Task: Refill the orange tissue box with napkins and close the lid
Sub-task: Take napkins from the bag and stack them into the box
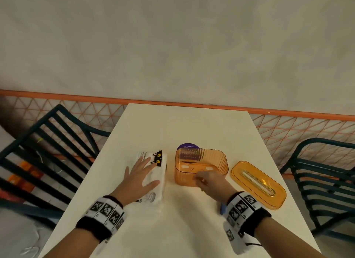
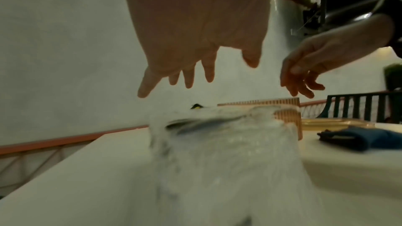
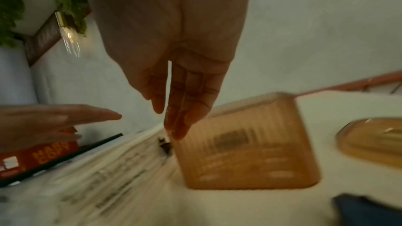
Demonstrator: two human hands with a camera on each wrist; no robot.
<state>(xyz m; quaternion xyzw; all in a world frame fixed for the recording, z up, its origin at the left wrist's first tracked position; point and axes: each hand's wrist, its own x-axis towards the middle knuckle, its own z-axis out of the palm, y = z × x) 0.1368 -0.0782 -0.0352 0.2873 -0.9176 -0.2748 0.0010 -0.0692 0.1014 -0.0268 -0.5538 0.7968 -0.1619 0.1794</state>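
Note:
The orange ribbed tissue box (image 1: 201,167) stands open on the white table (image 1: 182,127), with no napkins in it. Its orange lid (image 1: 258,184) lies flat to the right, slot up. A white napkin pack (image 1: 153,196) with a black cat print lies left of the box. My left hand (image 1: 146,173) spreads over the pack with straight fingers; in the left wrist view the hand (image 2: 217,70) hovers just above the pack (image 2: 217,143). My right hand (image 1: 203,179) hangs at the box's near left corner with relaxed fingers (image 3: 180,123), holding nothing.
Dark slatted chairs stand left (image 1: 48,152) and right (image 1: 322,181) of the table. An orange mesh railing (image 1: 288,113) runs behind it before a grey wall. A purple round label (image 1: 188,148) shows at the box's far side. A dark blue object (image 2: 369,138) lies on the table by my right wrist.

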